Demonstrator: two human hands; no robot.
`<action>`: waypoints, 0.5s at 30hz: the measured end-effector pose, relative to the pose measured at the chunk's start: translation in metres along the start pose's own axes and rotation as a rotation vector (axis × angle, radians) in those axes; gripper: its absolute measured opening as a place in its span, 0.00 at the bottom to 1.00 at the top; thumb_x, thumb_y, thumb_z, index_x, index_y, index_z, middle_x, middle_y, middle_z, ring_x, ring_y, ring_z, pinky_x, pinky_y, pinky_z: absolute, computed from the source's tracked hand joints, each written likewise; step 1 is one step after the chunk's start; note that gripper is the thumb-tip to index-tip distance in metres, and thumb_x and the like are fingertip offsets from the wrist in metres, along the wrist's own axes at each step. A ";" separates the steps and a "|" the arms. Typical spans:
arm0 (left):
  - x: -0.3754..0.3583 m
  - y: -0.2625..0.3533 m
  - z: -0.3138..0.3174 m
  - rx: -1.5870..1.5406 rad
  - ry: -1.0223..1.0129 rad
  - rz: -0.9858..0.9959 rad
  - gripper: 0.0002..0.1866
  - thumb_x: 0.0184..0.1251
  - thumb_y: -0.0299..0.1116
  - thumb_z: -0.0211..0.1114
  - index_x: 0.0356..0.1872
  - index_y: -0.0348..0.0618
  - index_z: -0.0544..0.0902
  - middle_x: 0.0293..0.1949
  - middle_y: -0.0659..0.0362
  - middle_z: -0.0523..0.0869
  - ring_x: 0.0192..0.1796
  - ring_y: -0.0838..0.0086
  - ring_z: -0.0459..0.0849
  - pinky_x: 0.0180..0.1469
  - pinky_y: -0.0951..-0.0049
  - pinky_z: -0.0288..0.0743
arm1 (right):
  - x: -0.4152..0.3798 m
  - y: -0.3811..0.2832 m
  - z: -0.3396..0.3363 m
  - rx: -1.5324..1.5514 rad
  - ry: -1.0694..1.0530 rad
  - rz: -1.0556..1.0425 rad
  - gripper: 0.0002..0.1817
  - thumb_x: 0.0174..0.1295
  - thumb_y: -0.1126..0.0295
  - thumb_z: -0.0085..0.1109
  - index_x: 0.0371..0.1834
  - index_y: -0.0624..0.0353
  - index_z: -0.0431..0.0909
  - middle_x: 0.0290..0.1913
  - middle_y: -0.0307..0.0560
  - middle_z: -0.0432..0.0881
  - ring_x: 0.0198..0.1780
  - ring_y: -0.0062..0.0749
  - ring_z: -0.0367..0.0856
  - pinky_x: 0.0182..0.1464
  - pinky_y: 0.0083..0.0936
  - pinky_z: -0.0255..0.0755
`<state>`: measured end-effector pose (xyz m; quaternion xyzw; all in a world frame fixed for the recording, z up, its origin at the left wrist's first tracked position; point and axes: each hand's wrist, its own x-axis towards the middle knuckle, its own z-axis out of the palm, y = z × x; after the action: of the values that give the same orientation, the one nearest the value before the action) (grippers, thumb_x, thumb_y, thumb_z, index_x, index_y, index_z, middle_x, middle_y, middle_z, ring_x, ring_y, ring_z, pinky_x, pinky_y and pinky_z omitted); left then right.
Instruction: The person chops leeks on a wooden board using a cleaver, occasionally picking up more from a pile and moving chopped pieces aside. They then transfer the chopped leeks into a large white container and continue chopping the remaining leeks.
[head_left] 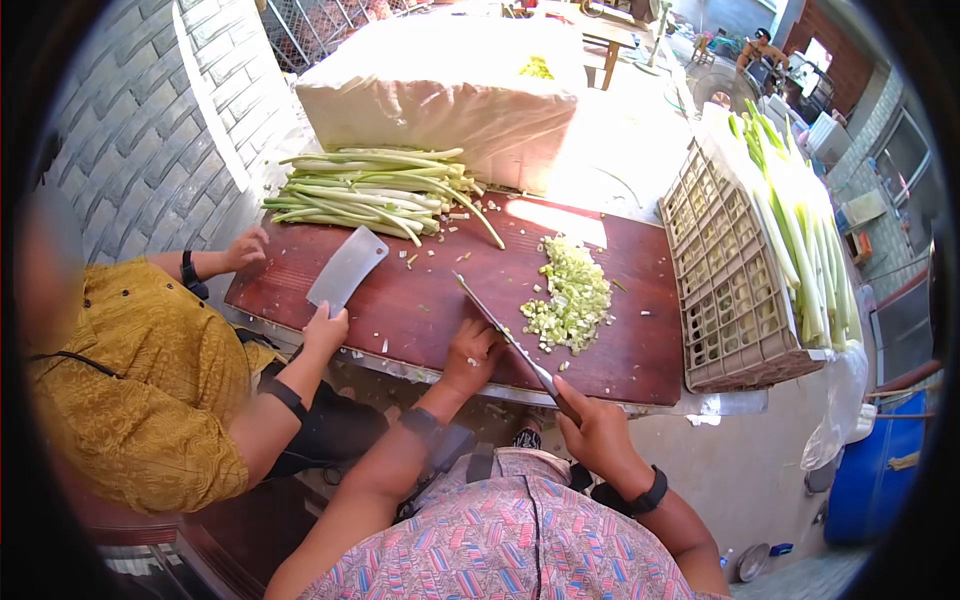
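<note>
A knife (530,362) slants across the near edge of a dark red bench (645,350), its blade seen nearly edge-on. It looks stiff and fairly heavy, best held by its handle, away from the sharp edge. The right hand (600,435) is wrapped around that handle. The left hand (472,358) is half curled close beside the blade; whether it touches the blade or holds anything, I cannot tell. To the right lie chopped green onions (567,295), probably light, damp and easily scattered. Farther left, a co-worker's hand (325,328) grips a broad cleaver (347,268) near long stalks (370,195).
</note>
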<state>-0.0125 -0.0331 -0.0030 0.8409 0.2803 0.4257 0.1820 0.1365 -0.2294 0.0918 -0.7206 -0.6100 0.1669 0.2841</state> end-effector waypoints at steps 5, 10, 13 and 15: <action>-0.002 0.000 -0.003 -0.001 -0.086 -0.006 0.06 0.50 0.22 0.69 0.29 0.41 0.81 0.35 0.54 0.81 0.40 0.55 0.79 0.43 0.59 0.74 | 0.027 0.012 0.027 0.129 0.049 0.026 0.31 0.56 0.70 0.64 0.67 0.48 0.73 0.30 0.62 0.82 0.31 0.60 0.82 0.34 0.47 0.74; -0.004 0.004 -0.007 -0.037 -0.086 0.032 0.07 0.51 0.21 0.68 0.31 0.40 0.80 0.36 0.53 0.81 0.43 0.55 0.79 0.45 0.59 0.75 | 0.032 0.016 0.027 0.267 0.106 0.153 0.29 0.58 0.75 0.63 0.65 0.53 0.75 0.36 0.64 0.84 0.37 0.51 0.87 0.40 0.30 0.77; -0.004 0.003 -0.007 -0.056 -0.080 0.039 0.07 0.52 0.20 0.68 0.32 0.40 0.80 0.37 0.53 0.81 0.43 0.55 0.79 0.45 0.59 0.75 | 0.023 0.020 0.015 0.190 0.142 0.157 0.28 0.57 0.76 0.63 0.65 0.54 0.76 0.35 0.64 0.84 0.36 0.49 0.88 0.39 0.28 0.77; -0.002 0.004 -0.005 -0.059 -0.084 0.037 0.07 0.52 0.20 0.67 0.32 0.40 0.80 0.36 0.53 0.81 0.43 0.55 0.79 0.45 0.59 0.75 | 0.013 0.021 0.007 0.157 0.166 0.146 0.28 0.57 0.76 0.63 0.64 0.54 0.76 0.34 0.63 0.84 0.35 0.48 0.88 0.39 0.28 0.77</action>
<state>-0.0159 -0.0373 0.0006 0.8573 0.2442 0.4014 0.2107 0.1513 -0.2177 0.0744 -0.7499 -0.5156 0.1739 0.3762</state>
